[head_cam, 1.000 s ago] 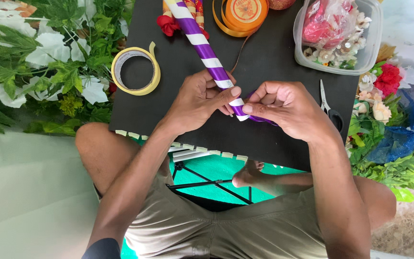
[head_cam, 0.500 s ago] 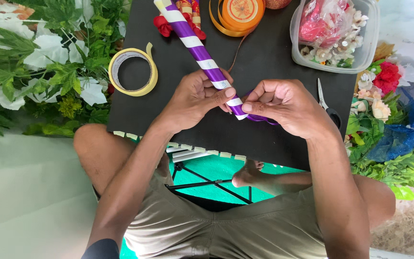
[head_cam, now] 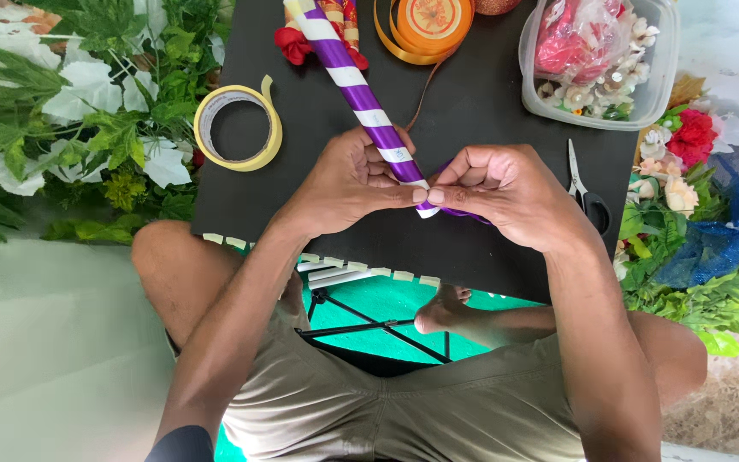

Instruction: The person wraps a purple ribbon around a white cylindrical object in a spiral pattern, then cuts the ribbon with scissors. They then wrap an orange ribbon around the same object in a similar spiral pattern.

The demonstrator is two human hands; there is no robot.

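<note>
A black board (head_cam: 489,103) serves as the work surface, laid over a seated person's knees, with a turquoise mat below and leafy greenery with white flowers (head_cam: 62,111) crowding in from the left. Both hands meet at the middle of the board: the left hand (head_cam: 348,184) wraps its fingers around a purple-and-white striped stick (head_cam: 357,85), thumb pressed against its near tip, while the right hand (head_cam: 506,192) pinches that same tip between thumb and forefinger, a bit of purple ribbon (head_cam: 464,214) trailing under the palm. The stick is a smooth, slim tube running up and away from the fingertips. Left of the fingers lies a ring of yellowish tape (head_cam: 239,128); beyond them, a glossy orange ribbon spool (head_cam: 434,21); to the right, small scissors (head_cam: 582,184) and a clear plastic tub (head_cam: 596,64) of trinkets.
</note>
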